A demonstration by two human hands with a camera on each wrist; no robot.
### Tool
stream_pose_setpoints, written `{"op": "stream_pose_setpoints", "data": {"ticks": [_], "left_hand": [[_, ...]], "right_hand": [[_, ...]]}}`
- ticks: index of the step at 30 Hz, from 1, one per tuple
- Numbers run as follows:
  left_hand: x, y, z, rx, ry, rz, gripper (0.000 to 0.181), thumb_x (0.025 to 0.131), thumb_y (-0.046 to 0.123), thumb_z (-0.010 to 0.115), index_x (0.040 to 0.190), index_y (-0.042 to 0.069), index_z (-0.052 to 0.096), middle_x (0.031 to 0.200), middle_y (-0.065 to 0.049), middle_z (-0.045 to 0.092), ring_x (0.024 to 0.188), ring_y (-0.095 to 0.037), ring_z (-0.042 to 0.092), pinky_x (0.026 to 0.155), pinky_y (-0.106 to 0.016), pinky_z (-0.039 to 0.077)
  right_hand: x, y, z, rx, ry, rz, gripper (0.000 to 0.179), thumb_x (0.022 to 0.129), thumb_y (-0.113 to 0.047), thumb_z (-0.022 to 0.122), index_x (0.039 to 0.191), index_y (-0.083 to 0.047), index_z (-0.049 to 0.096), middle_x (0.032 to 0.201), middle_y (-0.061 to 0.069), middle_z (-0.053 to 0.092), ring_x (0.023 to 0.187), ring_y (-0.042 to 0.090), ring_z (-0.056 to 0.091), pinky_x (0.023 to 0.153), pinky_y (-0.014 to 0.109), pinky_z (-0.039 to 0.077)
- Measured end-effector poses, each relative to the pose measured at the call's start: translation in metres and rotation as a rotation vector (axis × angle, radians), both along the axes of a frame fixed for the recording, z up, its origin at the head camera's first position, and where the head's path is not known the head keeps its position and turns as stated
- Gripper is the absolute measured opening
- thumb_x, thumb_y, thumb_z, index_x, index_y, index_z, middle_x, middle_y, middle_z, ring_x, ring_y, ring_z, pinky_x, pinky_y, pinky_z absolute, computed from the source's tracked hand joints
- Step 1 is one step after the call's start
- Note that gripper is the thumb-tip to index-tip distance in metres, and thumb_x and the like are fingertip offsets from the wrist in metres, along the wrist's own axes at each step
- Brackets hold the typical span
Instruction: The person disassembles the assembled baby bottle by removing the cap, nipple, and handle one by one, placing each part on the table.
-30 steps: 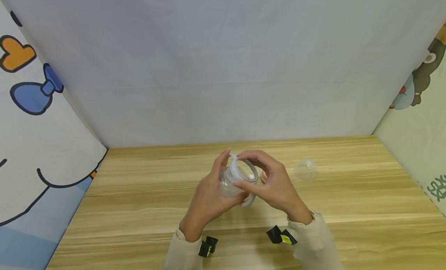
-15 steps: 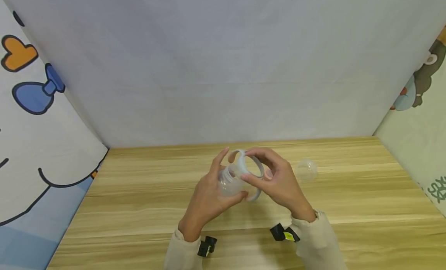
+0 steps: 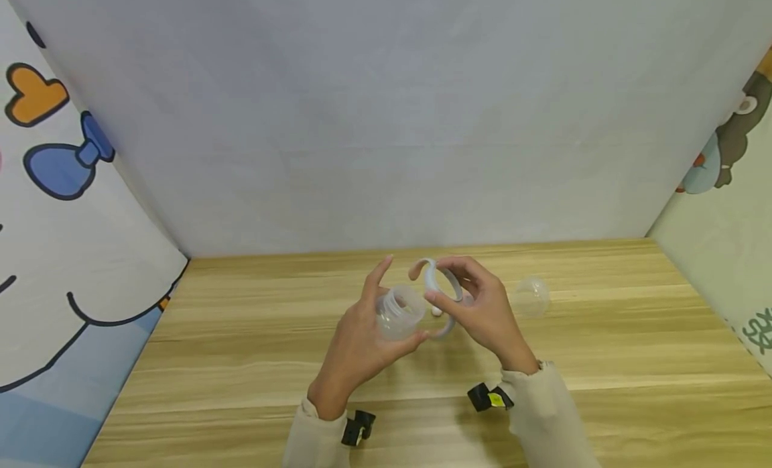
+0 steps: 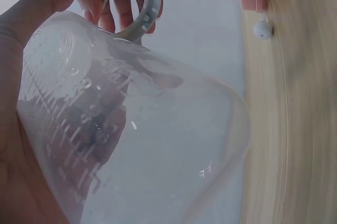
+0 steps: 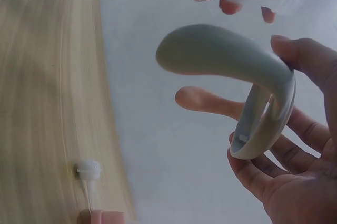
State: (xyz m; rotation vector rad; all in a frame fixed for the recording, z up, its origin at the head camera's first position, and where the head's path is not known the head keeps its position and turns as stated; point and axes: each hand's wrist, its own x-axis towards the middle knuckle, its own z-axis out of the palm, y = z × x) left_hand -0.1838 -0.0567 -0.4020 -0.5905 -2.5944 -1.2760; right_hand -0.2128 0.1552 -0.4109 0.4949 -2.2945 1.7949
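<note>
In the head view my left hand [image 3: 357, 347] grips a clear baby bottle [image 3: 395, 320] whose uncapped, threaded mouth tilts up and to the right. Raised printed marks show on the bottle's wall in the left wrist view. My right hand [image 3: 485, 310] pinches a pale grey bottle handle ring [image 5: 263, 124] by its band, between thumb and fingers. Two curved grips stick out from this ring, one of them [image 5: 216, 52] large in the right wrist view. A gap separates ring and bottle mouth.
A pink piece [image 5: 108, 217] with a thin tube and a white ball [image 5: 88, 170] lies on the wooden table [image 3: 241, 361], partly hidden by my right hand in the head view. Right of it sits a clear dome cover [image 3: 533, 296]. A pale wall [image 3: 386, 153] stands behind.
The handle ring has come off the bottle's neck and moved right with my right hand. The bottle's threaded mouth has come into sight. My left hand has stayed almost still.
</note>
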Motion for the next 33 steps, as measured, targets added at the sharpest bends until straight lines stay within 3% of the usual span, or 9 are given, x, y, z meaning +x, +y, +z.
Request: {"op": "stream_pose_setpoints", "data": {"ticks": [15,23,33], "left_hand": [[-0.001,0.0,0.001,0.003,-0.023,0.022,0.111,0.073,0.039,0.089,0.16,0.028,0.02,0.117,-0.004,0.071,0.094,-0.016,0.07,0.077,-0.035,0.055],[0.0,0.0,0.002,0.015,-0.038,0.017,0.111,0.073,0.039,0.089,0.16,0.03,0.02,0.115,-0.002,0.071,0.093,-0.014,0.069,0.076,-0.034,0.054],[0.0,0.001,0.001,0.021,-0.048,0.004,0.111,0.074,0.037,0.088,0.16,0.031,0.019,0.117,-0.002,0.071,0.093,-0.015,0.069,0.076,-0.035,0.054]], "right_hand": [[-0.009,-0.007,-0.019,-0.035,-0.102,-0.008,0.047,0.087,-0.013,0.079,0.128,-0.005,0.058,0.137,0.014,0.058,0.131,0.037,0.056,0.109,0.05,0.046],[-0.013,-0.011,-0.031,-0.012,-0.122,-0.009,0.045,0.089,-0.009,0.075,0.129,-0.001,0.057,0.139,0.018,0.056,0.133,0.039,0.055,0.108,0.057,0.045],[-0.015,-0.013,-0.039,0.042,-0.143,-0.013,0.044,0.092,-0.005,0.071,0.131,0.002,0.055,0.139,0.021,0.054,0.13,0.043,0.056,0.107,0.054,0.047]]}}
